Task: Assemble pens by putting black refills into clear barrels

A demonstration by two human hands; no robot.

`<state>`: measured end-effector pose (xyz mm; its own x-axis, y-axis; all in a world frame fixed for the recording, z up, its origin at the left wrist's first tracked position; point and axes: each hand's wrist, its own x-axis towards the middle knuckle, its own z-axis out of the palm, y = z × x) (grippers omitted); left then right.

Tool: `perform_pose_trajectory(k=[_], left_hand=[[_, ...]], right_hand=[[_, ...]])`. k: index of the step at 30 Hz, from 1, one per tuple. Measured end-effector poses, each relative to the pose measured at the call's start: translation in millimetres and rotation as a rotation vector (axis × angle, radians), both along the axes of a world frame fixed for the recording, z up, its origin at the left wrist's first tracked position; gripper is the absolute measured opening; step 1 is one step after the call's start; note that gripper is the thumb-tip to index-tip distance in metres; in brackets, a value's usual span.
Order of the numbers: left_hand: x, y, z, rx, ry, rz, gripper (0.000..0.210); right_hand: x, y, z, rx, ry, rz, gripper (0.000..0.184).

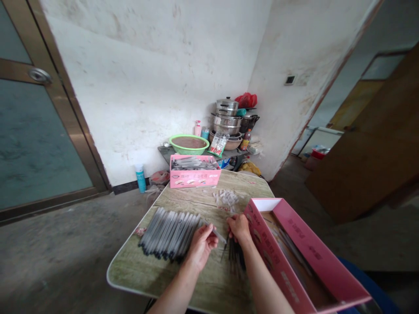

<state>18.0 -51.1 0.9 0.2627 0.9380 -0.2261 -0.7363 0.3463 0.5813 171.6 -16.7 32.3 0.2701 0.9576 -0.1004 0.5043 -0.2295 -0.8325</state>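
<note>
My left hand [202, 245] is closed around a translucent pen barrel [220, 236], which points toward my right hand. The fingers of my right hand [238, 227] are curled together beside the open pink box; what they hold, if anything, is hidden. Under that hand and wrist lies a bundle of thin dark rods [234, 260], like pen refills, partly covered by my forearm. Left of my left hand, a row of similar translucent pens [172, 233] lies side by side, dark ends toward me. Beyond my hands is a scatter of small whitish pieces [226, 198].
The long pink box [299, 257] at the table's right holds a few thin sticks. Another pink box [195, 178], full of pens, stands at the far edge of the table [137, 279]. Behind are a green basin [188, 151] and stacked pots [227, 122].
</note>
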Motion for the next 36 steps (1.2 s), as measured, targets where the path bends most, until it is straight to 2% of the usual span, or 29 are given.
perform_pose_trajectory(k=[4,6,9,12,14,16,18,22,27,31,36], left_hand=[[1,0,-0.4,-0.028,0.002,0.005,0.031],[2,0,-1.0,-0.039,-0.001,0.014,0.032],[3,1,-2.2,-0.045,0.004,0.023,0.032],[4,0,-3.9,-0.036,0.015,0.016,0.033],[4,0,-4.5,-0.036,0.020,0.017,0.032],[4,0,-4.1,-0.042,0.024,0.020,0.033],[3,0,-2.6,-0.044,0.026,0.017,0.032],[2,-2,2.5,-0.011,0.042,0.002,0.032],[0,-4,5.6,0.015,0.083,-0.027,0.032],[0,-2,2.7,0.021,0.096,-0.038,0.031],[1,-3,1.8,0.046,0.123,-0.063,0.031]], right_hand=[[2,12,2.8,-0.006,0.006,0.045,0.038],[-1,21,11.6,0.038,0.033,0.060,0.037],[-12,47,41.4,0.185,0.117,0.055,0.029],[-24,71,81.2,0.365,0.238,0.061,0.041],[-28,71,99.3,0.445,0.296,0.076,0.046],[-27,53,103.0,0.480,0.327,0.083,0.048],[-21,20,92.5,0.482,0.328,0.065,0.044],[1,-61,54.4,0.399,0.196,-0.070,0.040],[27,-145,16.5,0.317,-0.116,-0.213,0.040],[35,-176,-9.4,0.267,-0.384,-0.250,0.036],[29,-172,-28.7,0.214,-0.576,-0.244,0.033]])
